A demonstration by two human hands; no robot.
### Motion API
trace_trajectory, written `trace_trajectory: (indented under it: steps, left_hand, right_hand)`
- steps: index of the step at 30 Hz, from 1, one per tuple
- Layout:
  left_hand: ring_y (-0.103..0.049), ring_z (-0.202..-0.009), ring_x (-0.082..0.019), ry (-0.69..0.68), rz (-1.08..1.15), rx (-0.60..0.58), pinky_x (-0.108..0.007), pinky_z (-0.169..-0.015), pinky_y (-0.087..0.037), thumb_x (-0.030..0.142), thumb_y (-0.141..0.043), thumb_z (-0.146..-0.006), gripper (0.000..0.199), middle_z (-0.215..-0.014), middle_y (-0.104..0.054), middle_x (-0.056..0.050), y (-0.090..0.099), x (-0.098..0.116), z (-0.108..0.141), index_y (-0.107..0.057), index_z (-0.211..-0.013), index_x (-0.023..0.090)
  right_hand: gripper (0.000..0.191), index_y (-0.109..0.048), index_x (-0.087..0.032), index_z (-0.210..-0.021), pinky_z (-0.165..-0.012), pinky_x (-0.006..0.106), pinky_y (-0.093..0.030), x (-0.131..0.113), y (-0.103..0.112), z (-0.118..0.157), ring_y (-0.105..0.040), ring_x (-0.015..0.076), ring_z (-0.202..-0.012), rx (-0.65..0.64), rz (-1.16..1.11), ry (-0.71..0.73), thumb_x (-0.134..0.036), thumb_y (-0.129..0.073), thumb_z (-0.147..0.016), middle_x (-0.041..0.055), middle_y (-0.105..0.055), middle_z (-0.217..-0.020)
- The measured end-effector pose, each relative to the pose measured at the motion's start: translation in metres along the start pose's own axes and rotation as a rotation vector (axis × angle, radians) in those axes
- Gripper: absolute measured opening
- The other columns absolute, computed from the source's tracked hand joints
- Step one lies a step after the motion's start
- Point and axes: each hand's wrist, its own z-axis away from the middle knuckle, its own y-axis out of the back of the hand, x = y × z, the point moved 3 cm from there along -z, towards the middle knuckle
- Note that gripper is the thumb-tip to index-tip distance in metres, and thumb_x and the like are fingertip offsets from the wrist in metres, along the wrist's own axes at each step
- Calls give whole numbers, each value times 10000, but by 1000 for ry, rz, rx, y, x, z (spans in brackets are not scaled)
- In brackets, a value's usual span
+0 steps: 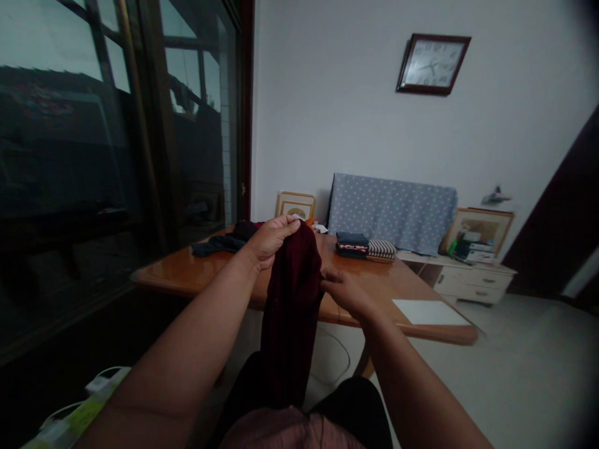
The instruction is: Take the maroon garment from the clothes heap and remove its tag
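Hands both raised before the torso, forearms angled inward so that they converge on one item. Left hand (269,242) closed over the top of a dark red garment (291,318), fingers curled across the fabric, back of hand facing up. Right hand (344,293) sits lower, fingers pinched on the garment's right edge; its thumb is not clearly visible.

Garment hangs lengthwise between the hands, in front of the table (187,277) edge, its lower end reaching down near the person's dark trousers (355,405). Its exact type cannot be determined. Judged from the grip, the high left hold lets the cloth fall straight, clear of the tabletop, while the right hand's pinch gives access to the edge.

On the table: dark clothes (219,244) in a loose heap at the far left, a low folded stack (350,244) and a striped folded cloth (381,249) at the far side, and a white sheet (428,312) near the right corner. Orderly stacks sit apart from the loose heap, which suggests sorted versus unsorted items. Behind: polka-dot cloth (390,212), draped upright against the wall.
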Motion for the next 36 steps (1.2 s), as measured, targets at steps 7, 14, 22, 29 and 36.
trace_trajectory:
  steps: [7,14,22,29,36]
  left_hand:
    - [-594,-626,-117,-87,-246,220,-216,-621,-440,139,-674,-710,137,-738,-675,12,31,-8,-4,-666,-843,174]
    - [-659,-809,-192,-55,-549,-44,-271,-759,-461,297,-698,-787,206,-896,-756,-43,-1,-25,4,-768,-931,168]
    - [-696,-748,-223,63,-491,-92,-259,-635,-481,321,-734,-771,216,-825,-763,-38,-19,-60,6,-774,-915,164]
    - [-723,-655,-236,225,116,211,-336,-646,-579,230,-715,-742,175,-804,-767,-100,14,-55,-1,-717,-886,132]
    - [-752,-731,-275,325,258,120,-409,-749,-606,266,-649,-827,223,-874,-779,-147,10,-44,2,-727,-955,102]
  right_hand:
    - [230,-535,-215,-657,-445,248,-304,-18,51,-4,-394,97,-448,515,-220,-46,-358,-701,-725,-58,-465,-515]
    - [226,-640,-185,-810,-459,244,-414,-47,36,-8,-612,142,-521,484,-331,-41,-395,-699,-749,30,-672,-722]
    - [351,-713,-181,-949,-639,250,-503,-76,11,0,-708,178,-787,320,-230,108,-481,-716,-767,73,-733,-984]
    - [294,-657,-181,-830,-586,259,-417,-39,31,8,-646,163,-687,398,20,-7,-468,-672,-768,46,-697,-803]
    - [280,-643,-195,-786,-674,292,-419,-11,2,8,-575,168,-742,88,162,33,-468,-698,-756,10,-645,-781]
